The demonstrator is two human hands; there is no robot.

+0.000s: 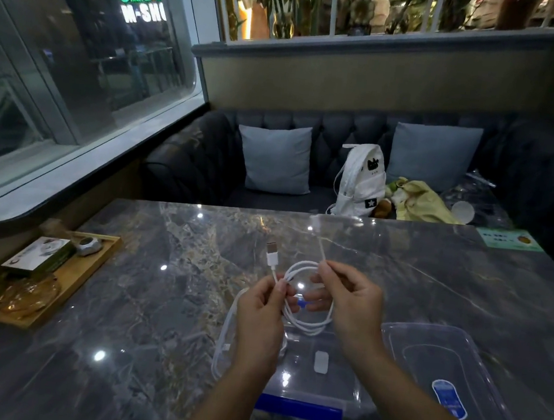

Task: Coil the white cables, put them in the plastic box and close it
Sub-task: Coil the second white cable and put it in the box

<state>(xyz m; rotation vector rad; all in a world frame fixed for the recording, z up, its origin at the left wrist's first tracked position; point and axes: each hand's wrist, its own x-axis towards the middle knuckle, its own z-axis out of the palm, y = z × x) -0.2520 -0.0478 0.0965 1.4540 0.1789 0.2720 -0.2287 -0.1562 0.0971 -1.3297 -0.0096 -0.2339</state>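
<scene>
Two hands (260, 313) (349, 305) grip one coiled white cable (305, 326).

Bare forearms, sleeveless; unadorned hands (260, 313).

A dark marble table (165, 300) fills the lower frame. At its left edge sits a wooden tray (68, 286); at lower right lie a clear plastic lid (449, 372) and, lower centre, a clear box (312, 392) with a blue edge.

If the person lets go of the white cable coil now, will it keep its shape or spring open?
The white cable looks thin and floppy, and no tie shows, so its loops would likely loosen once the left hand and right hand release it. The free end with the USB plug would probably flop. It seems light and easy to lift.
</scene>
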